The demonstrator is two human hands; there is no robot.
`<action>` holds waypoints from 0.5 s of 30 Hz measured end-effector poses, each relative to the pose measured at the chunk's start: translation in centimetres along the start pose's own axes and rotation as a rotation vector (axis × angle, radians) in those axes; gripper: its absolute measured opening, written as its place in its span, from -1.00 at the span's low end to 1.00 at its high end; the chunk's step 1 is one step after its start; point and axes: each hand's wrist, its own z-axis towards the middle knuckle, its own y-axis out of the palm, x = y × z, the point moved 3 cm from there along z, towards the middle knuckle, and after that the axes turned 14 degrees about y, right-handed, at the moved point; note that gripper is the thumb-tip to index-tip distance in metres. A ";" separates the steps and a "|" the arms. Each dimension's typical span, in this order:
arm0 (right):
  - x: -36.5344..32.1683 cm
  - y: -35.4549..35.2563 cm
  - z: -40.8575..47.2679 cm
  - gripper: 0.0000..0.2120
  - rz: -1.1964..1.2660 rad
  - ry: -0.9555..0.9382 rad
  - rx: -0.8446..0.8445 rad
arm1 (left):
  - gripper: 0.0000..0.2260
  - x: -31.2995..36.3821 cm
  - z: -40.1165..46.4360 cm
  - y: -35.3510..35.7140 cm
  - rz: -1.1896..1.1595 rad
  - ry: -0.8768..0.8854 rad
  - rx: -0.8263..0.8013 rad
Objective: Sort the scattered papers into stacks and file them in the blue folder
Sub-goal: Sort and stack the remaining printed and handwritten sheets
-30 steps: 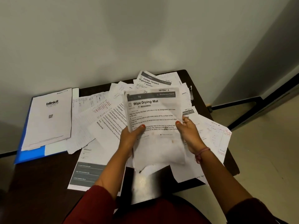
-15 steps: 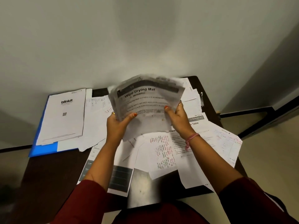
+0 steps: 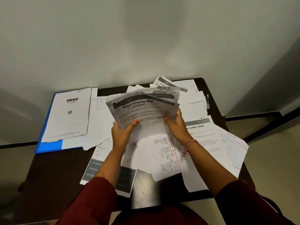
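A bundle of papers [image 3: 142, 108], topped by a sheet headed "Wipe Drying Mat", is held up over the table's middle. My left hand [image 3: 123, 133] grips its lower left edge and my right hand [image 3: 174, 125] grips its lower right edge. The sheets fan apart and tilt to the left. Scattered papers [image 3: 167, 153] cover the table beneath, some handwritten in red and green. The blue folder [image 3: 48, 146] lies open at the far left with a white "blinkit" booklet [image 3: 69, 114] on it.
The dark table [image 3: 48, 172] stands against a grey wall; its near left part is bare. A "Coffee Table" sheet [image 3: 201, 127] and others hang over the right edge. A metal clip [image 3: 207, 101] lies at the far right. The floor drops away on the right.
Both hands have carried the bundle away from me, over the table's middle, and its sheets have fanned and tilted left. The papers that lay under it now show.
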 end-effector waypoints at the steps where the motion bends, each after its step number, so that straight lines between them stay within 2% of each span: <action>1: 0.1 0.2 -0.1 -0.56 -0.017 0.008 -0.016 | -0.54 -0.3 -0.1 0.1 0.016 -0.015 -0.016; 3: 0.5 0.4 -0.2 -0.54 -0.019 0.027 -0.025 | -0.50 -0.5 -0.1 0.2 0.029 -0.019 -0.030; 6: 1.2 0.0 -0.1 -0.55 -0.009 0.054 0.008 | -0.54 -0.6 0.0 0.0 0.024 -0.013 -0.030; 10: 1.9 0.2 0.0 -0.53 -0.064 0.089 -0.053 | -0.58 -0.8 -0.3 0.4 0.014 -0.028 -0.072; 15: 2.3 0.0 0.4 -0.55 -0.043 0.121 -0.055 | -0.57 -1.3 -0.4 0.5 -0.014 -0.053 -0.033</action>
